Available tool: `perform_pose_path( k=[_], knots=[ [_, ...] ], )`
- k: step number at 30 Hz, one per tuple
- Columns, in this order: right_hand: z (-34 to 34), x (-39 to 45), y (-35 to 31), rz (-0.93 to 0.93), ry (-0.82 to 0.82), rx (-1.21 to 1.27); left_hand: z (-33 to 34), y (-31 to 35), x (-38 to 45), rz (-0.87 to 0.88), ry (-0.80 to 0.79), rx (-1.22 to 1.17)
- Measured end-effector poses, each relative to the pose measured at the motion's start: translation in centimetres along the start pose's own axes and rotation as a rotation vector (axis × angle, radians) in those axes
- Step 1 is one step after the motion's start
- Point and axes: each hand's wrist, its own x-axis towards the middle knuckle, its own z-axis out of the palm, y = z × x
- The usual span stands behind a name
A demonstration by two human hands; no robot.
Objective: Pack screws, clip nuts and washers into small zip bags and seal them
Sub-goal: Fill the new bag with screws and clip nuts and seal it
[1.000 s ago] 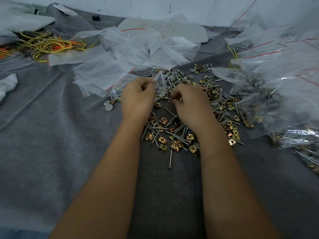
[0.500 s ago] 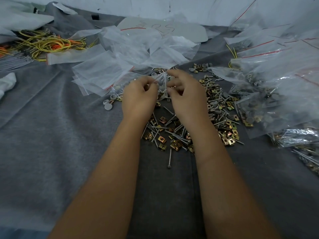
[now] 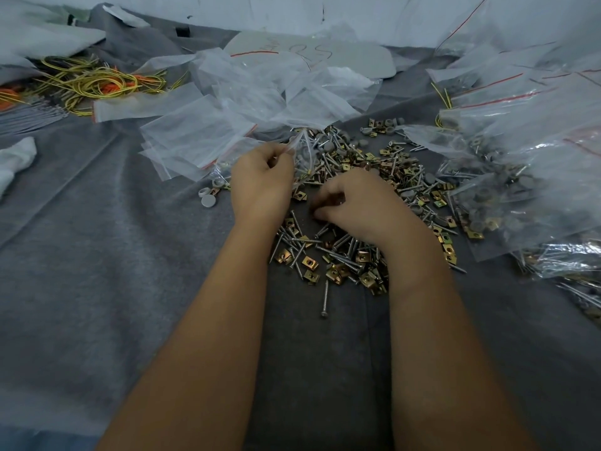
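Note:
A heap of loose screws, brass-coloured clip nuts (image 3: pixel 338 255) and grey round washers spreads over the grey cloth in the middle. My left hand (image 3: pixel 260 180) pinches the mouth of a small clear zip bag (image 3: pixel 300 151) and holds it up over the heap's far side. My right hand (image 3: pixel 361 206) is down on the heap just right of it, fingers curled over the parts and blurred; what it grasps is hidden. One screw (image 3: pixel 325 297) lies alone nearest me.
Empty zip bags (image 3: pixel 201 135) pile up at the back left and centre. Filled bags (image 3: pixel 520 190) stack along the right. Yellow and orange wires (image 3: pixel 94 83) lie at the far left, a white cloth (image 3: pixel 13 161) at the left edge.
My right hand rose to the bag's mouth half a second ago and has dropped back onto the heap. My left hand keeps hold of the bag.

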Motion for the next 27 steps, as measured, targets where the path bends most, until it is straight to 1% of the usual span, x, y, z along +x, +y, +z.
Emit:
perform_pose_path(
  k=[4,8,13,15,17,18,20,22,23,25,27],
  knots=[
    [0.8,0.5,0.3,0.019,0.171,-0.060,0.0,0.0,-0.1,0.001,-0.005,-0.012],
    [1.1,0.7,0.6,-0.008,0.227,-0.153,0.0,0.0,-0.1,0.002,-0.007,-0.007],
    [1.0,0.7,0.9,0.000,0.191,-0.225,0.0,0.1,0.0,-0.002,-0.008,-0.011],
    [1.0,0.6,0.6,-0.043,0.212,-0.230,-0.1,0.1,0.0,-0.005,-0.001,-0.021],
    [0.9,0.6,0.1,-0.123,0.231,-0.156,-0.1,0.2,0.0,-0.006,0.020,-0.050],
    [0.9,0.7,-0.3,-0.165,0.210,-0.102,-0.1,0.2,0.1,-0.009,0.036,-0.065],
    [1.0,0.6,-0.8,-0.219,0.092,-0.066,-0.2,0.2,0.1,-0.020,0.066,-0.077],
    [1.2,0.5,-1.0,-0.213,-0.023,-0.111,-0.2,0.2,0.0,-0.028,0.083,-0.080],
    [1.2,0.4,-0.8,-0.200,-0.046,-0.113,-0.2,0.2,0.0,-0.029,0.087,-0.079],
    [1.0,0.3,-0.4,-0.175,-0.031,-0.087,-0.2,0.2,0.1,-0.029,0.088,-0.080],
    [0.6,0.2,0.0,-0.138,0.013,-0.112,-0.2,0.2,0.1,-0.030,0.086,-0.081]
  ],
)
